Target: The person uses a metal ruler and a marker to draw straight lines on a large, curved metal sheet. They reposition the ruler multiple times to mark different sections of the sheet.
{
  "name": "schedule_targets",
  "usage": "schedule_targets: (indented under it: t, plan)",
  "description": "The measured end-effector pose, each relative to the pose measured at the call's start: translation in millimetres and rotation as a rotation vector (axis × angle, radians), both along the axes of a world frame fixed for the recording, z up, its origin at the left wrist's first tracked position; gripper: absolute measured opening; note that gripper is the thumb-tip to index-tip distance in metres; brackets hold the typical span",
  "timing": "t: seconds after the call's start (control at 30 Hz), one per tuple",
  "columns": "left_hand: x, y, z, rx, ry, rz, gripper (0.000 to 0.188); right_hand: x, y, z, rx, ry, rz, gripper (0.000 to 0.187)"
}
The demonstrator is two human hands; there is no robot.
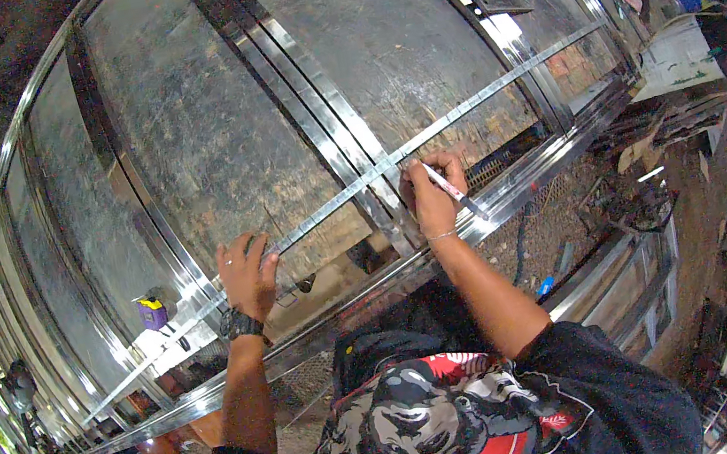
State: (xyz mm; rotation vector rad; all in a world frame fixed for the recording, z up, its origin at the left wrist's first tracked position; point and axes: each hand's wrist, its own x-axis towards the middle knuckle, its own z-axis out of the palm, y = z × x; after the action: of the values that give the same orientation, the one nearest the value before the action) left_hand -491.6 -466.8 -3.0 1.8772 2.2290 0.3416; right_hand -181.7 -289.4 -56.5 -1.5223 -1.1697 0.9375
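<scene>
Here, in the head view, you were marking: your left hand point(247, 274) lay flat, fingers spread, pinning the long metal strip point(425, 136) across the sheet-metal frame point(207, 138), while your right hand point(430, 193) was closed on a pink marker point(455, 192), tip down by the strip's edge. The next stroke probably needed the strip kept from sliding. A purple tape measure point(153, 312) sat well left; scrap lay beyond the frame's right end.
</scene>
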Motion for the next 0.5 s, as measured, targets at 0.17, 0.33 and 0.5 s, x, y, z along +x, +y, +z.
schedule_targets:
  t: [0.17, 0.33, 0.5]
  plan:
    - [-40.7, -43.3, 0.7, -0.002, 0.106, 0.007, 0.042, -20.5, -7.3, 49.8, -0.005, -0.135, -0.048, 0.023]
    - [-42.2, -54.2, -5.8, -0.108, 0.117, 0.038, 0.044, -19.1, -12.0, 42.1, -0.126, -0.062, -0.031, 0.026]
    - [-39.6, -45.5, -5.3, -0.032, 0.130, 0.055, 0.049, -19.4, -9.9, 42.9, 0.039, -0.169, -0.045, 0.021]
